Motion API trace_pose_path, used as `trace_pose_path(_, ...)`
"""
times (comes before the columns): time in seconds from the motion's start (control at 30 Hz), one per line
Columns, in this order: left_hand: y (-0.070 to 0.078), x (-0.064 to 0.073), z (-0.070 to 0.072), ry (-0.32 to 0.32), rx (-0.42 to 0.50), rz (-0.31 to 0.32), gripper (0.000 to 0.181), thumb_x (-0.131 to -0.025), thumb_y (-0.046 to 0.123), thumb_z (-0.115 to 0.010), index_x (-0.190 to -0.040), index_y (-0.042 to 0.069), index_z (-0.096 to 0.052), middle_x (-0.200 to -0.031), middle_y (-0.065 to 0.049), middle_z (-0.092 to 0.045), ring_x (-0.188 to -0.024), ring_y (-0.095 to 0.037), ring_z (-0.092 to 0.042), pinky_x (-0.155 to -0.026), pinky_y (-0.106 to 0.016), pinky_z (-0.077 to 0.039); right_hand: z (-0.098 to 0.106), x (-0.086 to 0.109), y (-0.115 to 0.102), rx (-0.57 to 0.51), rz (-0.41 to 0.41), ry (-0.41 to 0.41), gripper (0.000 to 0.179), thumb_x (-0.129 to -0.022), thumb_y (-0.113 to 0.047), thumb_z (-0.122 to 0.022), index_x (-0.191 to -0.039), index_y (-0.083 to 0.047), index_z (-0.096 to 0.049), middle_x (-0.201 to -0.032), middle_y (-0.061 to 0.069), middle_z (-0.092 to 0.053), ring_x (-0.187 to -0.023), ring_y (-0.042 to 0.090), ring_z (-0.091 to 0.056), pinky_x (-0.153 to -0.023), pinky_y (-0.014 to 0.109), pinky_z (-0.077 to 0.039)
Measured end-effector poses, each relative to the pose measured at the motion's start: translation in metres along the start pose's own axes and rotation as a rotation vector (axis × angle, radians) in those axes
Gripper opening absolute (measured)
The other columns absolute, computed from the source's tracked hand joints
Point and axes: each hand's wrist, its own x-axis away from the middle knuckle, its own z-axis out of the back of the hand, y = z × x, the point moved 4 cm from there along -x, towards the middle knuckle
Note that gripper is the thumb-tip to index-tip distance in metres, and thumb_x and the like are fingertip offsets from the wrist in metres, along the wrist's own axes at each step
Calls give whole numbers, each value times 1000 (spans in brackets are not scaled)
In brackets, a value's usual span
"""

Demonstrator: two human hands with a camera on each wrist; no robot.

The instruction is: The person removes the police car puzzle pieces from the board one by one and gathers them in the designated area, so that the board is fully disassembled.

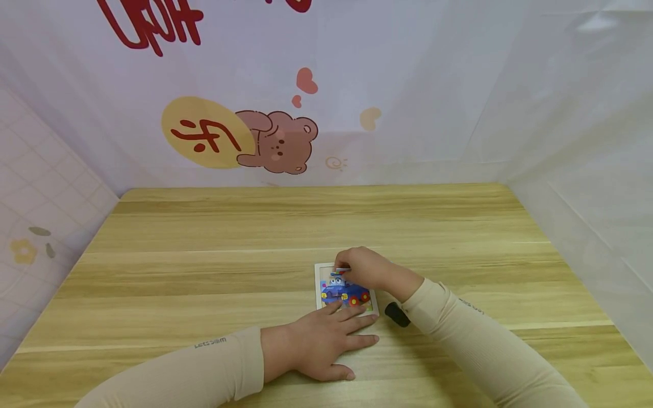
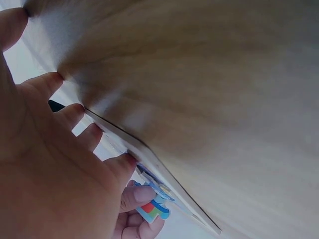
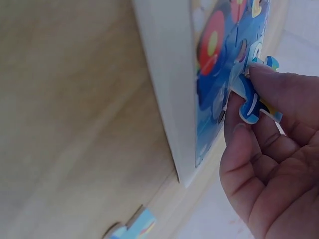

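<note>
A small jigsaw puzzle with a blue cartoon vehicle lies in a white-framed tray on the table. Across the tray's near edge spreads my left hand, fingers straight, some tips on the frame and others on the tabletop. My right hand is over the far right part of the tray. Between its thumb and fingers it pinches a blue jigsaw piece, tilted and just above the puzzle; red and green show on the piece in the left wrist view.
A loose jigsaw piece lies on the tabletop outside the tray in the right wrist view. A small black object is beside the right forearm. Wooden table extends around, backed by a printed white wall sheet.
</note>
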Motion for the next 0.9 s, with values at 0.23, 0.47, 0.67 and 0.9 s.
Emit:
trace_pose_path(0.23,0,0,1,1,-5,0,63,-96,61,-39,-151,30,-35,-159,-1,-24,-146,-21,-22,-110,-43,-32,-1,-2,-1,30,5,-20,8,-88,-4,-67,-90,-10,-63,-83,-3,-62,-74,12,-51,-73,30,-47)
trace_pose_path(0.47,0,0,1,-5,3,-4,63,-96,60,-39,-151,29,-34,-159,-1,-24,-146,-21,-21,-111,-43,-31,0,0,1,16,8,-9,7,-88,-5,-68,-90,-10,-64,-84,-3,-63,-75,12,-52,-75,30,-48)
trace_pose_path(0.67,0,0,0,-5,14,-3,63,-96,60,-39,-151,29,-35,-159,-1,-24,-146,-21,-21,-111,-43,-31,0,1,3,-9,23,-6,8,-88,-4,-68,-89,-12,-64,-83,-4,-63,-74,11,-51,-73,29,-47)
trace_pose_path(0.9,-1,0,0,-16,30,3,63,-96,60,-39,-151,30,-34,-159,0,-23,-146,-21,-20,-111,-44,-30,0,1,2,-8,11,-13,8,-88,-6,-68,-91,-13,-65,-86,-4,-65,-76,11,-54,-76,31,-49)
